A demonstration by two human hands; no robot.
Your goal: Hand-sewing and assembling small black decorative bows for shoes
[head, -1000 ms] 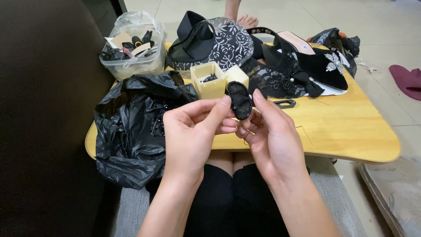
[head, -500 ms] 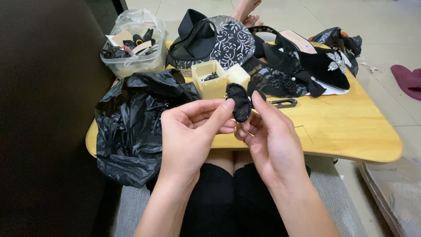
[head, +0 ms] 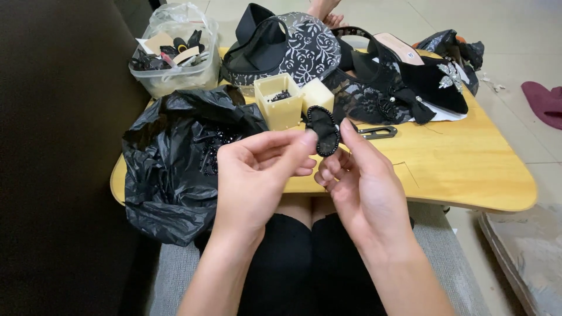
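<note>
Down over the lap, two hands meet above the near edge of one wooden lap table [head: 462, 175]. Seen from the head camera, the left hand [head: 252, 175] and the right hand [head: 363, 187] together pinch a single black bead-edged oval piece [head: 324, 130], held upright between the left thumb and forefinger tips and the right forefinger, the other fingers loosely curled beneath it. That piece hangs just in front of two small cream boxes: one open box [head: 280, 102] with dark beads inside, and one closed block [head: 319, 95] touching its right side. To the left sprawls one crumpled black plastic bag [head: 170, 169], spilling over the table's edge. Behind it sits one clear plastic tub [head: 175, 70] stuffed with scraps. One black fabric piece with white floral lace [head: 307, 50] lies at the back, one black velvet shoe [head: 433, 82] with a silver ornament to the right, and one dark clip [head: 374, 132] flat on the wood near the right fingertips.
</note>
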